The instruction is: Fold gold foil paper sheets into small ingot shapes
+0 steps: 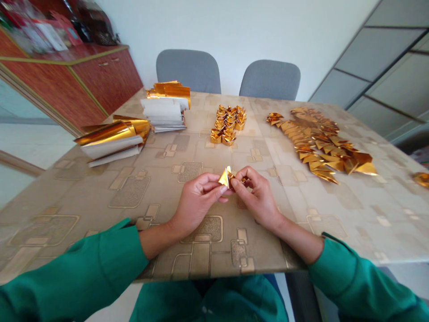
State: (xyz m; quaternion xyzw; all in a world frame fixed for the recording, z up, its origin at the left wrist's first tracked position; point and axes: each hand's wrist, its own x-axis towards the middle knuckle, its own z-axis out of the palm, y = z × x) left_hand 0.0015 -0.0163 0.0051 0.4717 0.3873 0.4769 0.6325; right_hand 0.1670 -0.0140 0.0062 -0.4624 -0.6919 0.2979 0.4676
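The person wears a long-sleeved top [208,304] of deep emerald green with a soft sheen. The left sleeve [73,268] and the right sleeve [355,277] are loose, fall in broad folds and end in plain cuffs partway up the forearms, which are bare, as are the left hand [196,205] and the right hand [258,199]
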